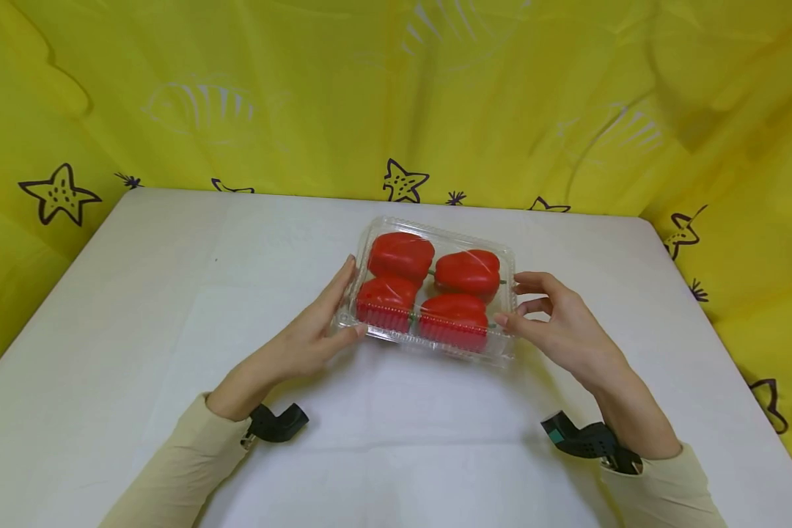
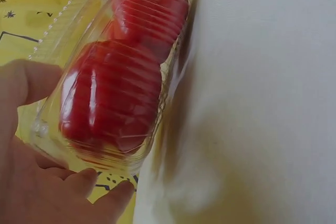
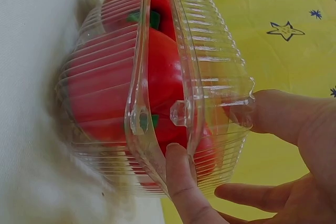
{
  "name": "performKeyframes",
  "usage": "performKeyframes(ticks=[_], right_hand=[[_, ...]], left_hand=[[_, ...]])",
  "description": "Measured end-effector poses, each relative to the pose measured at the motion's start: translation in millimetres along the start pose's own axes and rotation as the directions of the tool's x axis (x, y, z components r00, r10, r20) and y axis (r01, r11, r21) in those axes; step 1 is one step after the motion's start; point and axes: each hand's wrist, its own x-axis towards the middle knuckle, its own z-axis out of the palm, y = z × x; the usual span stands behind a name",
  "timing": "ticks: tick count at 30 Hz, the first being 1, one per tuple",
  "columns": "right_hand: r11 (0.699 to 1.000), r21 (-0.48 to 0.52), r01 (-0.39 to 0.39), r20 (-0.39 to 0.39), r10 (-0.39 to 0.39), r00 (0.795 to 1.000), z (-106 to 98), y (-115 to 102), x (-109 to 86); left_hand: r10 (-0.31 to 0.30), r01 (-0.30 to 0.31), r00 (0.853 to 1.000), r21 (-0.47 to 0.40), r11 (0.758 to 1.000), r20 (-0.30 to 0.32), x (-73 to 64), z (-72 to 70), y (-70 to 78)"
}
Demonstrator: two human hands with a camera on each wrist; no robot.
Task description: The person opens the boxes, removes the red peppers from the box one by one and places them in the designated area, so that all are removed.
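Note:
A clear plastic clamshell box [image 1: 465, 236] with several red bell peppers [image 1: 401, 257] inside sits on the table in the head view, slightly turned. My left hand [image 1: 293, 345] grips its left end, thumb at the near corner and fingers along the side. At the opposite end, my right hand [image 1: 567, 330] holds the lid [image 3: 223, 64] between thumb and fingers. In the right wrist view a gap shows between lid and ribbed base [image 3: 84, 51], with one fingertip [image 3: 177, 153] at the gap. Green stems [image 3: 154, 19] show through the gap.
A white-covered table [image 1: 369, 455] lies beneath the box. Yellow cloth [image 1: 317, 95] printed with starfish and fish hangs behind and along both sides. Black wrist cameras [image 1: 279, 423] sit at both sleeve cuffs.

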Motion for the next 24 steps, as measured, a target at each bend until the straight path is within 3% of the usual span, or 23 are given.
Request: performKeyframes(ticks=[5, 12, 17, 24], right_hand=[[1.0, -0.002, -0.002, 0.001, 0.002, 1.0, -0.5, 0.3, 0.0], [1.0, -0.013, 0.001, -0.005, -0.001, 1.0, 0.5, -0.1, 0.1], [1.0, -0.013, -0.002, -0.005, 0.002, 1.0, -1.2, 0.7, 0.1], [1.0, -0.003, -0.002, 0.008, 0.002, 1.0, -8.1, 3.0, 0.6]], left_hand=[[-0.005, 0.005, 1.0, -0.036, 0.999, 0.0, 1.8, 3.7, -1.0], [0.006, -0.007, 1.0, -0.023, 1.0, -0.011, 0.7, 5.9, -2.4], [0.006, -0.005, 1.0, 0.058, 0.998, -0.02, -3.8, 3.1, -2.3], [-0.063, 0.057, 0.998, 0.181, 0.982, 0.03, -6.7, -7.4, 9.0]])
